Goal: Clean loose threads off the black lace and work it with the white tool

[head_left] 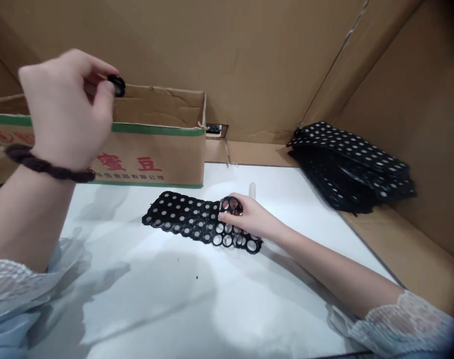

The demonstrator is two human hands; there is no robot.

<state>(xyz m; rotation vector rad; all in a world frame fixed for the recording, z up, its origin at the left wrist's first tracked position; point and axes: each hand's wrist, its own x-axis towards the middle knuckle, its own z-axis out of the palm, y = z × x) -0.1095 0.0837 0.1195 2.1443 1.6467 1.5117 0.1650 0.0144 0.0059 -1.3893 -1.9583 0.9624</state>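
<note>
My left hand (68, 104) is raised in front of an open cardboard box (163, 154). Pinched between its thumb and fingers is a small black round piece (116, 86). On the white table lies a black sheet (182, 214) with rows of round holes or pale discs. Over the sheet's right end, my right hand (252, 215) grips a black ring-shaped piece (232, 205), with the fingers curled around it. Under that hand the sheet's rings look open, with the table showing through. What the box holds is hidden from here.
A stack of black dotted sheets (354, 164) leans at the right against the cardboard wall (406, 114). A small clear object (252, 190) stands behind my right hand. Dark specks (197, 277) dot the white table (155, 309).
</note>
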